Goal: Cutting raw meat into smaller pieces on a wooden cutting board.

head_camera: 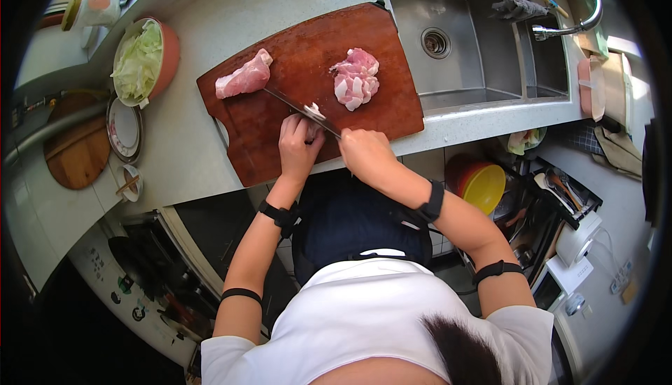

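Observation:
On a reddish-brown wooden cutting board (pixel 304 54), my right hand (pixel 366 153) is closed around the handle of a kitchen knife (pixel 294 105), its blade pointing to the upper left. My left hand (pixel 299 146) presses a piece of raw meat (pixel 313 132) close beside the blade, with much of it hidden by the fingers. A small pale slice (pixel 314 110) lies at the blade. A larger chunk of raw meat (pixel 244 76) rests at the board's left, near the knife tip. Right of the knife sits a pile of cut raw meat (pixel 356 79).
A double steel sink (pixel 446 12) with a curved faucet (pixel 596 12) adjoins the board on the right. At the left stand a pink bowl of cabbage leaves (pixel 168 62), stacked plates (pixel 125 129) and a small bowl (pixel 132 183). A yellow basin (pixel 485 188) is below the counter.

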